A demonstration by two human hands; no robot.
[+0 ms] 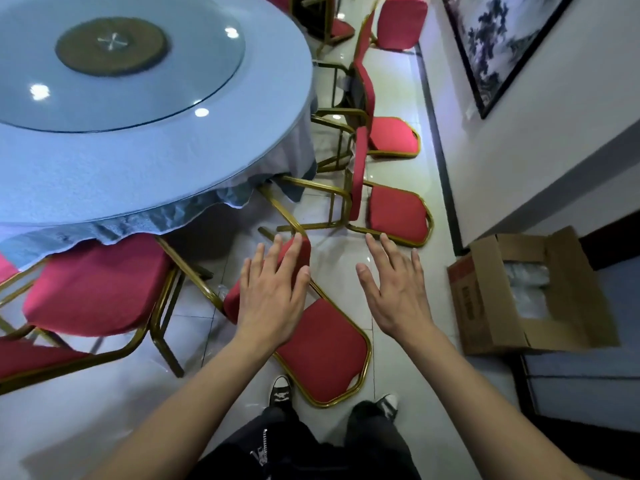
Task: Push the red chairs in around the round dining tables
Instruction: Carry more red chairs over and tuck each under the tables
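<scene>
Left hand (pixel 273 289) flat on red chair (pixel 322 355) backrest, fingers straight; right hand (pixel 394 289) open, empty. We judge metal frame light, rigid, sliding easily on tile; push at backrest top.

Head-worn view, steeply down, close over hands (pixel 332 296)

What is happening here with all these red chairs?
A person is tidying red chairs at a round table with a blue cloth. The left hand rests flat on the backrest of the nearest chair, which stands out from the table. The right hand hovers open beside it, touching nothing. Two more chairs stand by the wall, facing away from the table. An open cardboard box sits on the right.
</scene>
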